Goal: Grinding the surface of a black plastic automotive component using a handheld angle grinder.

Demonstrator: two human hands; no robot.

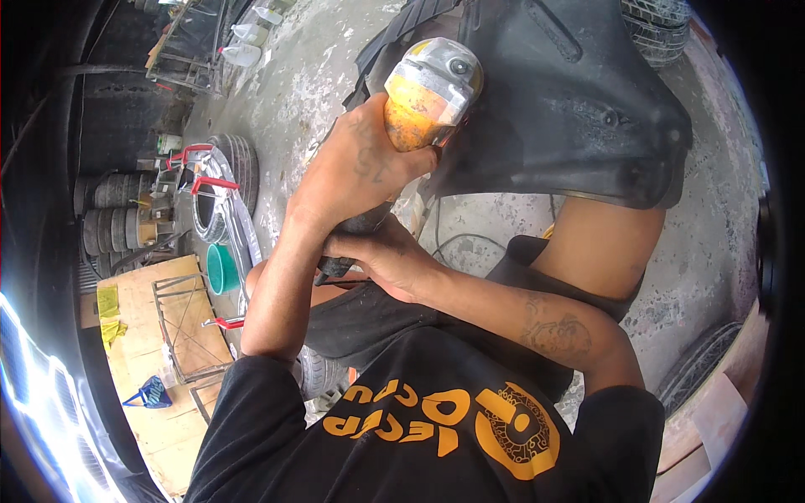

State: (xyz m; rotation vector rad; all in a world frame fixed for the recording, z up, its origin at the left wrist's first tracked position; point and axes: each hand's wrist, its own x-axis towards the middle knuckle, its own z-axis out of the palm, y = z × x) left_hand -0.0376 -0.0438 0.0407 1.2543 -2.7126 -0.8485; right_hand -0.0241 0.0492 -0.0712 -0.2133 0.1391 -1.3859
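Observation:
An angle grinder point(428, 94) with a yellow body and a worn silver gear head is held over my lap, its head pointing away from me. My left hand point(356, 168) wraps around the yellow body behind the head. Lower down, the fingers of my right hand point(390, 258) close around the dark rear end of the grinder. Beyond and to the right, a large black moulded plastic panel point(562, 109) rests by my bare leg, partly behind the grinder. The grinder's disc is hidden from view.
A dark cable point(470, 237) loops on the stained concrete floor. At left are a tyre point(243, 163), a silver curved part with red clamps point(215, 184), a green bucket point(222, 269) and a wooden board point(147, 356). Stacked tyres point(109, 228) stand farther left; more tyres point(656, 33) are at upper right.

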